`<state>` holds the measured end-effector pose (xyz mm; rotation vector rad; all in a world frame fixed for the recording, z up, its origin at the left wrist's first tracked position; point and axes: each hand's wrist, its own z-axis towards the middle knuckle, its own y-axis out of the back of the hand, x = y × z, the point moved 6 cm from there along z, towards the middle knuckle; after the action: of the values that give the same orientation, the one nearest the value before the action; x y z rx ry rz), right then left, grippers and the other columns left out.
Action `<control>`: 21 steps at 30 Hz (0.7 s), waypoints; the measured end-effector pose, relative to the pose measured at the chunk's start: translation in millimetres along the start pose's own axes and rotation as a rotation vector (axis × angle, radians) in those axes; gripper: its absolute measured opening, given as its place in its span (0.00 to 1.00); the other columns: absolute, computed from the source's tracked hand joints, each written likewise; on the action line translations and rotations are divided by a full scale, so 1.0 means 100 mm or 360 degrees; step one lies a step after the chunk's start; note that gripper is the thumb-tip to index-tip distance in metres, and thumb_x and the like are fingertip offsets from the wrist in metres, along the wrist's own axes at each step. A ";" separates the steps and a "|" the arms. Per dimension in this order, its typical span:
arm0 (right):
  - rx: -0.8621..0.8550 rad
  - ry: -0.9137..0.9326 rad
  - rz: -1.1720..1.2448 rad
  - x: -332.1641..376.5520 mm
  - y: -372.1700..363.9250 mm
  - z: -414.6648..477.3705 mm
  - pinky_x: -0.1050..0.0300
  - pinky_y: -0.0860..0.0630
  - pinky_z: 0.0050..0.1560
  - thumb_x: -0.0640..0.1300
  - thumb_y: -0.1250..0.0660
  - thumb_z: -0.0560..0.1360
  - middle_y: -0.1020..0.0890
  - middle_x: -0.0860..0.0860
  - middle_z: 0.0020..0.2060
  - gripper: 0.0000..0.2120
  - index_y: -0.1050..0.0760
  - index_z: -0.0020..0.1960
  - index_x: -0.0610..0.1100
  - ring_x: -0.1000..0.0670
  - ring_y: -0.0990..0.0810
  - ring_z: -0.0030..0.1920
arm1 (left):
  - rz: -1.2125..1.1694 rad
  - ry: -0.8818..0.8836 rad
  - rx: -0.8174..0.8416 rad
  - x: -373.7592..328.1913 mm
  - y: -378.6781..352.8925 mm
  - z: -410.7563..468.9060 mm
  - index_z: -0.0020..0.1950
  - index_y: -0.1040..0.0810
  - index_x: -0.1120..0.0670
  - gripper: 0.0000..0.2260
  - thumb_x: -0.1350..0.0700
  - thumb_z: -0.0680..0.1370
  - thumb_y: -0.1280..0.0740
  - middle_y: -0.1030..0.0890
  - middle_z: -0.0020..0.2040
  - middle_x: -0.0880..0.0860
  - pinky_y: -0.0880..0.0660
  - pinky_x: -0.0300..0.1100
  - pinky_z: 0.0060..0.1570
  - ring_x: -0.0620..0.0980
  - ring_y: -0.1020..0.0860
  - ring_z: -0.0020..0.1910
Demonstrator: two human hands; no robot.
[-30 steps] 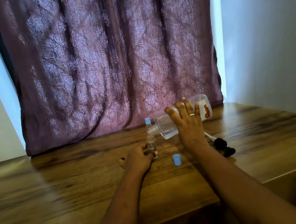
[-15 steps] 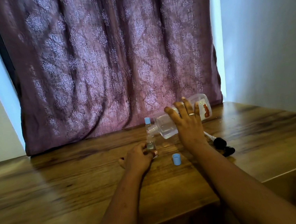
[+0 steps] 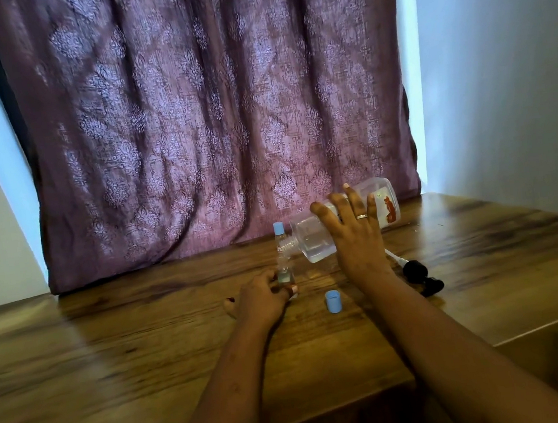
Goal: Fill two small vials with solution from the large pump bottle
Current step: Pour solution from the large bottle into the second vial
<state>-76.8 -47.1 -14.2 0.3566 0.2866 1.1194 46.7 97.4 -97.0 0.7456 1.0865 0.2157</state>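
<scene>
My right hand (image 3: pixel 354 234) grips the large clear bottle (image 3: pixel 311 239), tipped almost level with its open threaded neck pointing left and down over a small clear vial (image 3: pixel 283 274). My left hand (image 3: pixel 261 299) holds that uncapped vial upright on the wooden table (image 3: pixel 113 349). Just behind it stands a second small vial (image 3: pixel 278 233) with a light blue cap on. A loose light blue cap (image 3: pixel 334 301) lies on the table between my hands. The black pump head (image 3: pixel 418 274) with its white tube lies to the right of my right wrist.
A purple patterned curtain (image 3: pixel 205 115) hangs right behind the table's far edge. A pale wall (image 3: pixel 503 67) closes the right side. The table's front edge runs below my forearms, stepping down at the right.
None of the objects has shifted noticeably; the bottle stays tipped over the vial and both hands keep their grip.
</scene>
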 end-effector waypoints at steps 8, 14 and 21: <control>0.0002 0.0006 -0.0035 0.00 0.00 0.01 0.36 0.42 0.67 0.36 0.21 0.55 0.26 0.43 0.63 0.45 0.37 0.67 0.53 0.38 0.39 0.69 | -0.0142 0.0036 0.0042 0.04 -0.05 -0.01 0.61 0.25 0.40 0.26 0.37 0.64 0.31 0.19 0.58 0.46 0.32 0.61 0.65 0.51 0.23 0.60; 0.0020 0.0006 -0.0042 0.00 0.00 0.01 0.35 0.41 0.67 0.35 0.21 0.55 0.26 0.43 0.63 0.45 0.37 0.66 0.53 0.37 0.36 0.69 | -0.0099 0.0003 0.0019 0.02 -0.02 0.00 0.59 0.24 0.41 0.20 0.40 0.68 0.29 0.19 0.58 0.46 0.33 0.60 0.65 0.51 0.23 0.60; 0.0006 0.0000 -0.0003 0.00 0.01 0.00 0.37 0.43 0.68 0.33 0.23 0.56 0.26 0.43 0.64 0.44 0.36 0.66 0.53 0.38 0.37 0.69 | 0.0029 -0.0039 -0.0042 -0.03 0.02 -0.02 0.58 0.23 0.42 0.17 0.41 0.71 0.29 0.18 0.57 0.45 0.36 0.60 0.66 0.50 0.24 0.61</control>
<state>-77.2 -46.4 -13.6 0.3596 0.2889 1.1169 44.0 98.0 -93.7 0.7331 1.0521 0.2352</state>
